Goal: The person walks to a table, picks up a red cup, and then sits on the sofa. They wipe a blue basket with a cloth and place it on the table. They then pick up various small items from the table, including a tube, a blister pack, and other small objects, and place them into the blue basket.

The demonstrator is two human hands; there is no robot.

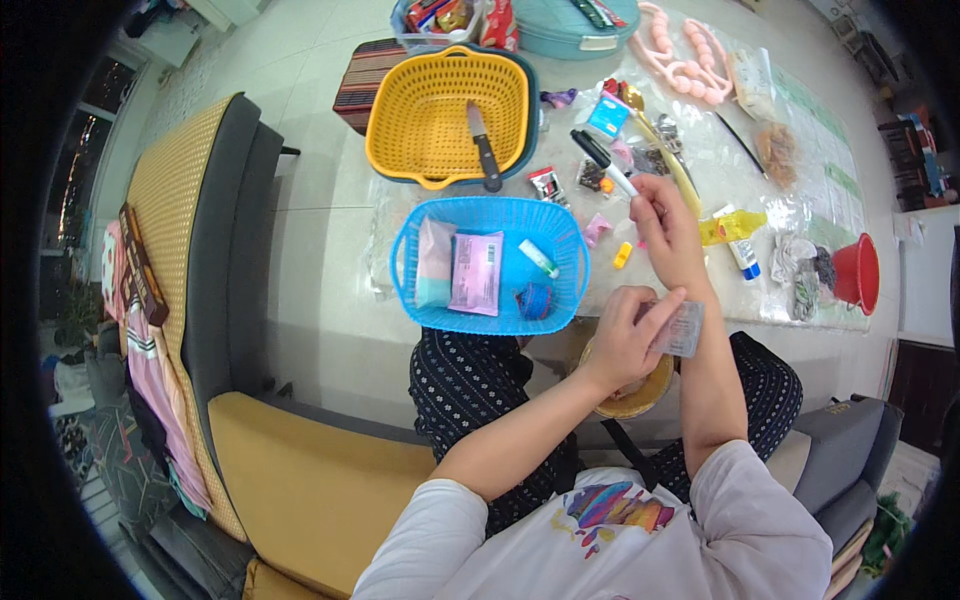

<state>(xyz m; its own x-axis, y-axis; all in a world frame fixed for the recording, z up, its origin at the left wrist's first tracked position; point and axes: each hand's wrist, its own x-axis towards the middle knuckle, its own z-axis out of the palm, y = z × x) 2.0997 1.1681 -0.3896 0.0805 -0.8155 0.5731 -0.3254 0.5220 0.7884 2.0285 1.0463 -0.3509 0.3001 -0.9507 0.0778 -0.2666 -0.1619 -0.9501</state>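
My right hand (667, 232) grips a white marker with a black cap (604, 161), which points up and left over the table. Lower down, my left hand (626, 330) holds a small, flat, clear plastic packet or case (681, 330) in front of my right forearm. Left of both hands sits a blue plastic basket (401, 266). Inside it are a pink-and-teal soft pack (433, 262), a pink pack (477, 271), a white-and-green tube (538, 259) and a blue bundle of cord or yarn (534, 301). A yellow clip-like piece (622, 255) lies near my right hand.
A black-handled knife (485, 154) lies in a yellow perforated basket (394, 112). Spoons (670, 131), a white tube with a blue cap (744, 255) and a red bucket (859, 274) are on the table. Below my left hand is a yellow bin (637, 405).
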